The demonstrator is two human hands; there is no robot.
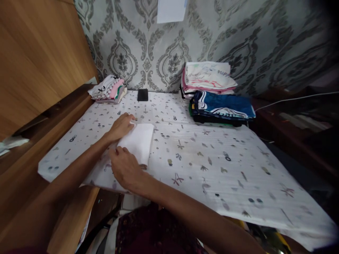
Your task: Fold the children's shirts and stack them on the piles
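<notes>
A small folded white cloth (140,141) lies on the printed white sheet (212,158) that covers the table. My left hand (120,127) rests on the cloth's far left corner, fingers curled down on its edge. At the cloth's near left edge my right hand (125,167) presses down, fingers bent against the fabric. Both hands touch the cloth and it stays flat on the sheet.
A stack of folded clothes (108,89) sits at the back left, with a black phone (142,94) beside it. At the back right stands a pink-and-white pile (208,78) and a folded blue garment (222,107). A wooden panel (37,56) rises on the left.
</notes>
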